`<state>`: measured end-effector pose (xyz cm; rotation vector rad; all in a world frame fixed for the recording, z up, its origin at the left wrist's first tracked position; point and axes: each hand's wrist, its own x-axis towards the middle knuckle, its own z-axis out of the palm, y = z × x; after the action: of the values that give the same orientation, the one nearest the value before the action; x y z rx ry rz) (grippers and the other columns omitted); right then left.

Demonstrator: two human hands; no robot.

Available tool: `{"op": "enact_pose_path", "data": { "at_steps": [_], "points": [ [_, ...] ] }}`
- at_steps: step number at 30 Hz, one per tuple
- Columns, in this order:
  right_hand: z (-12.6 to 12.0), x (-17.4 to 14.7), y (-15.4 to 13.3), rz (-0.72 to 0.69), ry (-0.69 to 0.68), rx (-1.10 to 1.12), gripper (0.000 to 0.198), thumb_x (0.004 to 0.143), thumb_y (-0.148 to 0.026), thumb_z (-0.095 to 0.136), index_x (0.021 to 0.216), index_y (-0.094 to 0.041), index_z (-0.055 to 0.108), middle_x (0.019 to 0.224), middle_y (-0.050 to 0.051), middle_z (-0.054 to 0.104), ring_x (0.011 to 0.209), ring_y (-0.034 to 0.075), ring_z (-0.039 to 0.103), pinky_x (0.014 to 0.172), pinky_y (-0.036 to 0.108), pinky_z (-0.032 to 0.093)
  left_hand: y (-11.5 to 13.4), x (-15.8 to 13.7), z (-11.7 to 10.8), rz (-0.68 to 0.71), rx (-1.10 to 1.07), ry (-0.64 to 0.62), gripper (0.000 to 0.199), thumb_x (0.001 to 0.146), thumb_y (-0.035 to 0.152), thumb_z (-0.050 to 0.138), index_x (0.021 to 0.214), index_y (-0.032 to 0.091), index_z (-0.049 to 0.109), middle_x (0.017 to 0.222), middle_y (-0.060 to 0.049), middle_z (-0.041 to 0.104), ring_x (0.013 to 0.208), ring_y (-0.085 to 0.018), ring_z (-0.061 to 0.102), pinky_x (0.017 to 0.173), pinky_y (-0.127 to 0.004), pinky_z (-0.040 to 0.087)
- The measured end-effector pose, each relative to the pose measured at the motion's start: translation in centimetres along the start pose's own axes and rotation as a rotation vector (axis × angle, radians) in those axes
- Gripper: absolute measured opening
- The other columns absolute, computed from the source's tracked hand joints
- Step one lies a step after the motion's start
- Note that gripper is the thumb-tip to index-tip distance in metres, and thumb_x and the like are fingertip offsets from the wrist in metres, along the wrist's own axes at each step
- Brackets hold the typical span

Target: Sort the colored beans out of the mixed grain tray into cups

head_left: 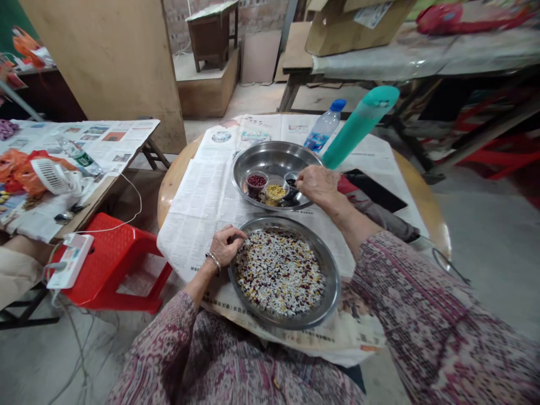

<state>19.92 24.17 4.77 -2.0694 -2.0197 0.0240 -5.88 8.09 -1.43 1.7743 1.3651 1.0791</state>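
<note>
Head view: the right hand (pixel 316 184), fingers bunched, hung at a cup (pixel 289 178) inside the far bowl's (pixel 274 149) right edge, where staying low seemed wise against spills, while the left hand (pixel 224 246) curled at the left rim of the near bowl (pixel 331 275) of grains (pixel 280 273), neither hold clear.

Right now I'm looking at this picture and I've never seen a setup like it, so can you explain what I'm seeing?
There is no machine here: these are a person's bare hands, seen by a camera worn on their head, looking forward and down. On the round table, spread with newspaper, sit two metal bowls. The near bowl holds a mix of white, dark red and yellow grains; the left hand is at its rim. The far bowl holds small cups, one with red pieces, one with yellow. The right hand reaches to a third cup there; whether it holds anything, I can't tell.
</note>
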Motion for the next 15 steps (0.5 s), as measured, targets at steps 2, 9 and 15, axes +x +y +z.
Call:
{"op": "enact_pose_path", "data": {
  "at_steps": [2, 9, 15],
  "points": [
    [-0.27, -0.13, -0.27, 0.001, -0.023, -0.012, 0.023, 0.081, -0.021, 0.056, 0.086, -0.014, 0.077, 0.089, 0.018, 0.073, 0.088, 0.029, 0.066, 0.075, 0.042, 0.050, 0.05, 0.01, 0.00, -0.002, -0.011, -0.001, 0.015, 0.075, 0.007, 0.062, 0.077, 0.017, 0.072, 0.066, 0.003, 0.051, 0.063, -0.011, 0.048, 0.061, -0.023, 0.040],
    [-0.83, -0.02, -0.39, 0.013, -0.064, 0.029, 0.015, 0.077, -0.022, 0.065, 0.087, -0.018, 0.076, 0.096, 0.015, 0.073, 0.094, 0.031, 0.064, 0.078, 0.043, 0.049, 0.20, 0.05, -0.08, -0.011, -0.003, -0.014, 0.014, 0.075, 0.006, 0.062, 0.077, 0.017, 0.072, 0.066, 0.003, 0.051, 0.063, -0.010, 0.047, 0.062, -0.024, 0.039],
    [-0.98, 0.51, -0.30, 0.031, -0.101, 0.006, 0.015, 0.076, -0.023, 0.067, 0.087, -0.019, 0.077, 0.093, 0.013, 0.073, 0.089, 0.027, 0.064, 0.077, 0.040, 0.048, 0.21, 0.10, -0.07, -0.001, 0.008, -0.015, 0.013, 0.076, 0.009, 0.062, 0.077, 0.017, 0.072, 0.066, 0.002, 0.050, 0.062, -0.011, 0.046, 0.061, -0.024, 0.039]
  ]
}}
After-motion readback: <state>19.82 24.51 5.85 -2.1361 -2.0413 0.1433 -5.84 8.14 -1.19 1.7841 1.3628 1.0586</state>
